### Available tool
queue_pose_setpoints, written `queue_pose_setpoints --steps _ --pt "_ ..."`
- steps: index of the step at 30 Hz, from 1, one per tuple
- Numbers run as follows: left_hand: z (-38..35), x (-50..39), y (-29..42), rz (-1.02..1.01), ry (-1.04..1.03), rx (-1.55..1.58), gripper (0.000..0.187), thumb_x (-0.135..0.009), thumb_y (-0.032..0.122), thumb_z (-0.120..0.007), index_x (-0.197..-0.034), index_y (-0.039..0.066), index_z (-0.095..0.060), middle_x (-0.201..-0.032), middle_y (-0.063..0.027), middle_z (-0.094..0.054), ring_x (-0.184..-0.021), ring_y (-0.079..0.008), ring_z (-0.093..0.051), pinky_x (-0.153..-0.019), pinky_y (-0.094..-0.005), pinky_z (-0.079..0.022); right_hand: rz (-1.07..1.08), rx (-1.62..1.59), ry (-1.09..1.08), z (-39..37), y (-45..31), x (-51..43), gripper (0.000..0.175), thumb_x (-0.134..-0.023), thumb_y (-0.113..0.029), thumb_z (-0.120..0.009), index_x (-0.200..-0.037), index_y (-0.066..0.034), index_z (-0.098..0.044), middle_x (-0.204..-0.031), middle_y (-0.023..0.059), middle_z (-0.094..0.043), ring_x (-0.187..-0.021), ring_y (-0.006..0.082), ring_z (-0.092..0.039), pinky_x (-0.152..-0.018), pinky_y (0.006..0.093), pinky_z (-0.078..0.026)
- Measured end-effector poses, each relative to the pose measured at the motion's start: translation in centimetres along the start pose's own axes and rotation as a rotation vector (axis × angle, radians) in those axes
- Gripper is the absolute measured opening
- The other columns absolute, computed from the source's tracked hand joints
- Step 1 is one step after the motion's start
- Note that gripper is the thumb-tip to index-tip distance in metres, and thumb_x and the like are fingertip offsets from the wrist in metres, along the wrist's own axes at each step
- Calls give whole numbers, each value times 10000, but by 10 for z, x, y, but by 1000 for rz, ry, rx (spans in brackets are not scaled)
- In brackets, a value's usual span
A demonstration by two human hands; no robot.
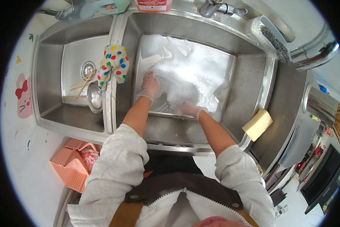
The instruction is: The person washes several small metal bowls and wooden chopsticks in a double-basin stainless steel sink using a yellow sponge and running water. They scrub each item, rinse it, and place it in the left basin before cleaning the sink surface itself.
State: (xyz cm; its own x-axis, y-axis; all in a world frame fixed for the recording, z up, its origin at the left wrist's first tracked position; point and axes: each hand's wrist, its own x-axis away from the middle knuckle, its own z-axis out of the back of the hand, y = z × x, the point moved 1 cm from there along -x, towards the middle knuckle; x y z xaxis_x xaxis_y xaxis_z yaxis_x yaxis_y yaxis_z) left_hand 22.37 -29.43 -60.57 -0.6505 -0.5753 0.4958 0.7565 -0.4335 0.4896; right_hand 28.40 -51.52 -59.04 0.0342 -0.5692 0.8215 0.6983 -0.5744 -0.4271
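Both my hands wear clear plastic gloves and are down in the large stainless steel sink basin [164,22]. Foamy, soapy water [184,68] covers its flat bottom; whether a thin metal sheet lies under the suds, I cannot tell. My left hand [149,85] touches the wet surface near its left side, fingers mostly hidden. Close to the front edge of that surface is my right hand [188,109], blurred, its fingers indistinct. No object shows clearly in either hand.
A dotted cloth [113,66] drapes over the divider. In the left basin lie wooden sticks [83,82] and a metal bowl [95,98]. A yellow sponge [257,124] rests on the right rim. Behind stand a faucet [211,8], a soap bottle [154,5] and steel wool [275,42].
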Motion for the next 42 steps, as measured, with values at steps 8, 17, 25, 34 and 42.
queue_pose_setpoints --steps 8,17,25,34,42 --pt "7 24 29 -182 35 -208 493 -802 127 -516 -1272 -3 -439 -1343 -230 -387 -1232 -365 -402 -1026 -416 -350 -40 -875 711 -6 19 -28 395 -836 -13 -411 -1185 -64 -588 -1164 139 -605 -1102 298 -557 -968 347 -427" --pt "-21 43 41 -583 -470 -199 411 -819 156 -508 -1208 26 -528 -1246 -212 -533 -1092 -366 -547 -945 -434 -428 -84 499 72 -6 103 58 238 -856 -79 -466 -1005 -97 -650 -1009 107 -670 -917 258 -637 -775 343 -499" --pt "-18 21 19 -561 -592 -377 263 -806 114 -499 -1046 104 -606 -1056 -171 -604 -1018 -373 -562 -871 -459 -454 -292 10 358 -24 82 22 279 -884 -191 -475 -1103 -76 -605 -1016 145 -653 -925 298 -627 -840 400 -483" --pt "-13 8 29 -370 -449 -359 385 -931 342 -406 -1152 81 -583 -1184 -187 -573 -1084 -365 -546 -913 -446 -438 -331 -205 59 -83 156 77 331 -857 -289 -554 -1049 -28 -626 -1076 201 -621 -1008 319 -589 -899 364 -438" --pt "-6 3 3 -217 -380 -282 432 -929 375 -390 -1081 23 -590 -1080 -202 -600 -995 -382 -569 -895 -464 -439 115 234 380 3 120 22 342 -834 -102 -474 -1137 -146 -625 -992 158 -659 -992 269 -613 -845 370 -485"
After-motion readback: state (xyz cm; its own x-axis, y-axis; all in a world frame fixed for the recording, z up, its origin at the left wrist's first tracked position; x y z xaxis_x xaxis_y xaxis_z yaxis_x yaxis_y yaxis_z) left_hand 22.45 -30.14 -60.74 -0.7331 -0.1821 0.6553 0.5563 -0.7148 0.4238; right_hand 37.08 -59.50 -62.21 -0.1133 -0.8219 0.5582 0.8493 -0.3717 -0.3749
